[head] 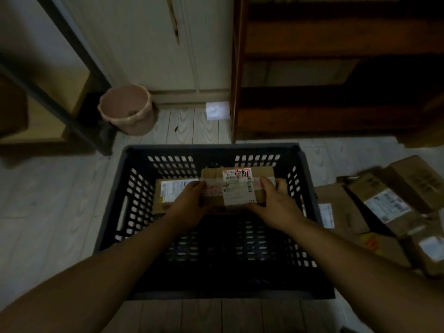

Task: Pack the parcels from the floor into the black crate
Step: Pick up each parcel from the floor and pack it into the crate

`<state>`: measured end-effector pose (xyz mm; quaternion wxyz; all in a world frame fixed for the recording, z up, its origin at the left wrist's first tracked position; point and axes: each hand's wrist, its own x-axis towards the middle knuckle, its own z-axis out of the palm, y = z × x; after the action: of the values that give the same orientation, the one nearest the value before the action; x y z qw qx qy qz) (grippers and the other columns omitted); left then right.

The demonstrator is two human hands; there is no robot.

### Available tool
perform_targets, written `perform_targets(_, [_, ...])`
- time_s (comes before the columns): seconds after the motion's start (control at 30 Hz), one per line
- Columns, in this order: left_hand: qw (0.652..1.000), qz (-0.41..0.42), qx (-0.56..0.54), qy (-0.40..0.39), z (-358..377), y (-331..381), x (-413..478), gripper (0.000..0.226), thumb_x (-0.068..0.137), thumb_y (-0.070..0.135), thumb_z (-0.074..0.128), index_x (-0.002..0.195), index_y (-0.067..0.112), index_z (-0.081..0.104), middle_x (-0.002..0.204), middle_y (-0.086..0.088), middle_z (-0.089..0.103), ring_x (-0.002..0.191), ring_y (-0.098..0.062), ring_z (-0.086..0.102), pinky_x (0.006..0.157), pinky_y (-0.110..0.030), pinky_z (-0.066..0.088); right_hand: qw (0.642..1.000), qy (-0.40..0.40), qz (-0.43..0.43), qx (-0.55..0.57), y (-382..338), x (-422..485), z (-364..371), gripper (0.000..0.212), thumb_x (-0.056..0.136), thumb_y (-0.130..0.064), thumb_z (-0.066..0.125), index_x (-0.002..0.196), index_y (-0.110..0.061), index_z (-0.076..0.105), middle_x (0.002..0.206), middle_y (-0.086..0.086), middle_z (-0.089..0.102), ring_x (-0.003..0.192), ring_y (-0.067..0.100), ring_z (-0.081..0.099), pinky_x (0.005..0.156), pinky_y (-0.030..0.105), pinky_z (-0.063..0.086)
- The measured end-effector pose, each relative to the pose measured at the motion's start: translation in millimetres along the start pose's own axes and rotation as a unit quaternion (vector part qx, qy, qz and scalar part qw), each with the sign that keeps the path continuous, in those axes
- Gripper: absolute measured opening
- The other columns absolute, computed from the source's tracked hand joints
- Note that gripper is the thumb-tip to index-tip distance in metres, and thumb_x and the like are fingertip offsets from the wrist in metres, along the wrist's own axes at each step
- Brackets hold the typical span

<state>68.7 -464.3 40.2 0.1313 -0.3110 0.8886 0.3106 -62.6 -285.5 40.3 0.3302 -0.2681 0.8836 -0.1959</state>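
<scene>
Left grip, right grip both clasping taped parcel inside black crate; second parcel beside it.

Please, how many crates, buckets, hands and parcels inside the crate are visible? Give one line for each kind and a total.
Crate: 1
Bucket: 1
Hands: 2, left hand, right hand
Parcels in the crate: 2, held parcel, lying parcel
Total: 6

Matt black plastic crate; brown cardboard parcel with glossy tape and paper label; pale wood-grain floor.
</scene>
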Motion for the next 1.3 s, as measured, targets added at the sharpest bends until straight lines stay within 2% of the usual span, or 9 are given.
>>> perform_targets(0.17, [1.0,0.004,0.023,0.01,57.0,-40.9,49.6,0.053,0.091,0.032,0.058,0.139,0.018,0.041,0.143,-0.003,0.043,0.128,-0.019,0.043,0.108,-0.038,0.037,0.999,0.014,-0.019,-0.044,35.4,59.4,56.5,0.081,0.083,-0.054,0.062,0.145,-0.027,0.017,0.143,0.009,0.015,0.121,0.031,0.045,0.101,0.036,0.043])
perform_targets(0.37, [0.999,-0.006,0.026,0.028,86.9,-56.8,73.3,0.054,0.091,0.028,0.057,0.141,0.018,0.038,0.141,-0.004,0.044,0.126,-0.018,0.046,0.107,-0.034,0.037,0.999,0.032,-0.016,-0.037,50.7,87.6,88.3,0.08,0.086,-0.045,0.063,0.147,-0.025,0.017,0.147,0.011,0.011,0.127,0.032,0.04,0.105,0.039,0.04])
perform_targets(0.5, [0.999,-0.007,0.034,0.014,95.8,-63.9,82.2,0.057,0.092,0.028,0.056,0.143,0.016,0.033,0.145,-0.007,0.039,0.129,-0.021,0.043,0.109,-0.038,0.036,0.999,0.039,0.005,-0.033,49.9,92.1,99.5,0.079,0.086,-0.042,0.063,0.147,-0.027,0.016,0.153,0.011,0.003,0.133,0.033,0.034,0.107,0.044,0.039])
perform_targets(0.6, [0.996,0.002,0.084,-0.01,103.1,-72.1,89.3,0.067,0.092,0.033,0.054,0.148,0.016,0.022,0.154,-0.008,0.025,0.137,-0.022,0.032,0.113,-0.041,0.03,0.998,0.045,0.003,-0.037,52.0,98.7,105.2,0.08,0.087,-0.041,0.062,0.149,-0.027,0.013,0.155,0.011,-0.004,0.137,0.033,0.029,0.109,0.043,0.035])
perform_targets(0.77, [0.978,0.022,0.199,-0.054,110.6,-88.3,101.9,0.087,0.087,0.047,0.056,0.151,0.025,0.001,0.159,-0.006,-0.01,0.146,-0.029,-0.008,0.115,-0.058,0.004,0.999,0.016,0.025,-0.036,60.1,115.8,114.5,0.08,0.09,-0.042,0.059,0.15,-0.029,0.009,0.158,0.009,-0.015,0.142,0.035,0.022,0.113,0.044,0.029])
perform_targets(0.97, [0.958,0.006,0.27,-0.102,114.9,-98.4,111.4,0.091,0.084,0.057,0.054,0.15,0.033,-0.004,0.155,-0.006,-0.026,0.143,-0.031,-0.021,0.112,-0.062,-0.003,0.994,-0.054,0.081,-0.051,66.8,132.0,124.0,0.082,0.091,-0.049,0.054,0.152,-0.031,0.002,0.157,0.01,-0.025,0.144,0.038,0.013,0.116,0.043,0.021])
perform_targets(1.1, [0.969,-0.02,0.216,-0.119,93.4,-86.8,102.5,0.092,0.084,0.057,0.054,0.15,0.032,-0.005,0.157,-0.006,-0.019,0.144,-0.031,-0.016,0.113,-0.061,0.002,0.993,-0.059,0.086,-0.057,55.8,116.4,107.7,0.086,0.089,-0.053,0.054,0.152,-0.034,-0.001,0.157,0.007,-0.025,0.146,0.038,0.004,0.116,0.047,0.018])
perform_targets(1.2, [0.977,-0.053,0.17,-0.12,50.0,-67.0,70.2,0.089,0.087,0.058,0.048,0.149,0.03,-0.009,0.158,-0.005,-0.017,0.145,-0.029,-0.014,0.114,-0.058,0.005,0.993,-0.069,0.075,-0.063,36.4,78.5,71.9,0.084,0.089,-0.055,0.053,0.152,-0.03,0.004,0.16,0.007,-0.015,0.146,0.035,0.006,0.117,0.045,0.02])
perform_targets(1.3, [0.979,-0.056,0.16,-0.114,-7.4,-34.1,23.0,0.084,0.089,0.059,0.044,0.151,0.026,0.0,0.159,-0.009,-0.011,0.146,-0.032,-0.008,0.117,-0.054,0.01,0.994,-0.074,0.059,-0.045,5.0,29.3,16.7,0.08,0.089,-0.056,0.051,0.152,-0.027,0.011,0.16,0.01,-0.005,0.145,0.034,0.012,0.117,0.04,0.021])
